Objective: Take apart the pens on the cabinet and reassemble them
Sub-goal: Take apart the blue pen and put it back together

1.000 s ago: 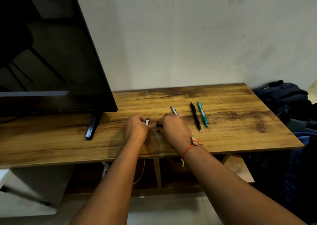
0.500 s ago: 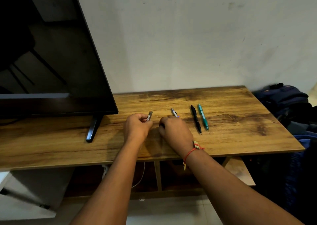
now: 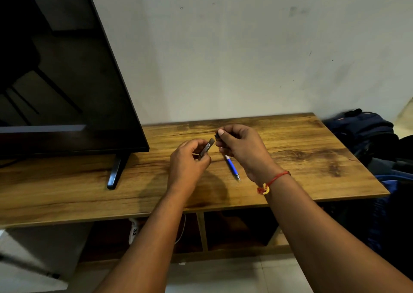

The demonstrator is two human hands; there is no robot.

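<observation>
My left hand (image 3: 188, 158) is raised above the wooden cabinet top (image 3: 301, 156) and grips a dark grey pen barrel (image 3: 206, 148), its open end pointing up and right. My right hand (image 3: 240, 146) is closed just beside it, pinching a small dark pen part (image 3: 216, 136) between thumb and fingers. The two pieces are close but apart. A blue and white pen (image 3: 232, 168) lies on the cabinet below my right hand. My right hand hides the black and teal pens seen earlier.
A black TV (image 3: 67, 80) stands on the cabinet's left half on a slim foot (image 3: 115, 172). Dark blue bags (image 3: 366, 134) sit to the right of the cabinet. Open shelves with a white cable (image 3: 182, 228) are below the top.
Both hands lifted off the cabinet top and now hold the two pieces of the dark pen apart in the air. The blue pen became visible under my right hand.
</observation>
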